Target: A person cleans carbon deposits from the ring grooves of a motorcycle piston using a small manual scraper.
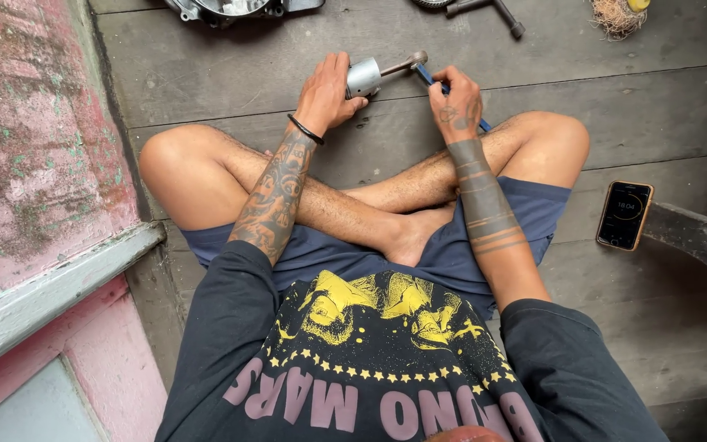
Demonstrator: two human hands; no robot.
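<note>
We are sitting cross-legged on the grey wooden floor (206, 74), working just in front of our knees. Our left hand (326, 94) is gripping a small silver metal cylinder (362, 77) with a rod sticking out of it. Our right hand (455, 105) is closing around a blue-handled tool (429, 78) touching that rod. A phone (624, 214) is lying well apart, off to our right.

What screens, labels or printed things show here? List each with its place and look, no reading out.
Phone: lies on the wooden floor beside the person's right knee, flat, screen up; upright rectangle, orange-brown rim, dark lit screen with a ring shape.
Shirt print: on the person's black shirt, bottom middle; yellow figures, a row of yellow stars, pale pink letters.
No packages or signs in view.
</note>
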